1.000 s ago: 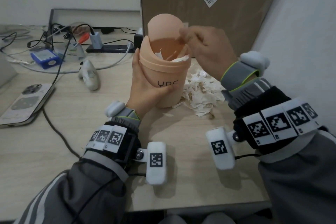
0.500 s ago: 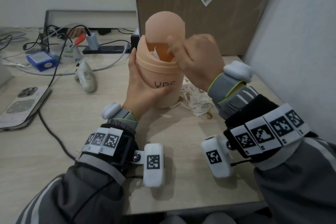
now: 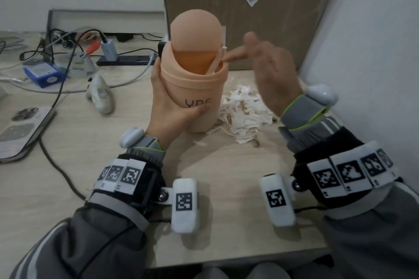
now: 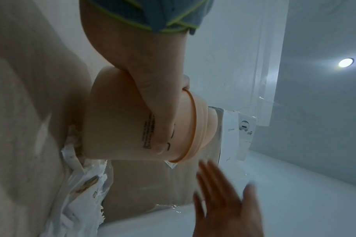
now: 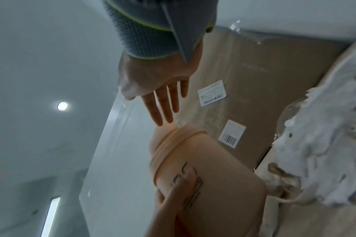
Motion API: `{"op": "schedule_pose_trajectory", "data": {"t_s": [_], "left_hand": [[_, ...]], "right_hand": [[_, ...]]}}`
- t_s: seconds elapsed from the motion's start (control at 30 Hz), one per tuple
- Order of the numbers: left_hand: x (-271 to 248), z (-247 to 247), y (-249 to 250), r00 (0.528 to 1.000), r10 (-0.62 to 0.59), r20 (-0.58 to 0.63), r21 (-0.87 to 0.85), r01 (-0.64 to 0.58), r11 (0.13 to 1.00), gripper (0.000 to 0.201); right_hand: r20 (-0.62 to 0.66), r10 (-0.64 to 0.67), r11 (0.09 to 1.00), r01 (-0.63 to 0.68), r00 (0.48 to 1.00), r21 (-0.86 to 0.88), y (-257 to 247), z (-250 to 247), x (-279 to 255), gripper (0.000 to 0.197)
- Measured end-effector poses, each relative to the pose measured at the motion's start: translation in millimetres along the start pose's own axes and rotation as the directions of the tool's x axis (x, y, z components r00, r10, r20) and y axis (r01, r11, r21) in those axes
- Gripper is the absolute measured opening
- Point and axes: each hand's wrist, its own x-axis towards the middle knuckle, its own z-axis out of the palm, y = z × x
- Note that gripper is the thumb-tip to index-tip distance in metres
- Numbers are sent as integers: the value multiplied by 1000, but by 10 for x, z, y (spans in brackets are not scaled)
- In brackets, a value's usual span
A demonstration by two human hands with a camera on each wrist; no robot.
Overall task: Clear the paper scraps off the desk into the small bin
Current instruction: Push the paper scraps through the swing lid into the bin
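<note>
A small peach bin (image 3: pixel 195 88) with a domed swing lid stands on the desk, and my left hand (image 3: pixel 167 106) grips its body, thumb across the printed letters. One white paper strip (image 3: pixel 215 62) sticks out of the lid opening. My right hand (image 3: pixel 269 70) hovers just right of the bin's top with straight spread fingers (image 5: pixel 164 104) holding nothing; one finger points at the strip. A pile of torn white paper scraps (image 3: pixel 244 113) lies on the desk right of the bin, also seen as scraps (image 4: pixel 77 192) and scraps (image 5: pixel 319 160) in the wrist views.
A tall cardboard box (image 3: pixel 249 7) stands right behind the bin and a white wall (image 3: pixel 374 63) closes the right side. To the left lie a phone (image 3: pixel 22 129), a white handheld device (image 3: pixel 99 95), a blue box (image 3: pixel 44 73) and cables (image 3: pixel 56 142). The desk's front edge is near my wrists.
My right hand has drawn back out of the bin's opening and opened its fingers. The scraps it pushed in are gone from sight; one strip stays sticking out. The left hand keeps holding the bin.
</note>
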Motion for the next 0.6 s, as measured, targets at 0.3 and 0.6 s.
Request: {"op": "schedule_pose_trajectory", "data": {"t_s": [0.3, 0.6], "left_hand": [[20, -22, -39, 995, -32, -98, -27, 29, 999, 132], [12, -45, -66, 993, -45, -113, -29, 42, 999, 131]], "right_hand": [[-186, 599, 801, -587, 779, 120, 962, -680, -205, 60], [78, 840, 542, -831, 537, -124, 1400, -651, -397, 60]]}}
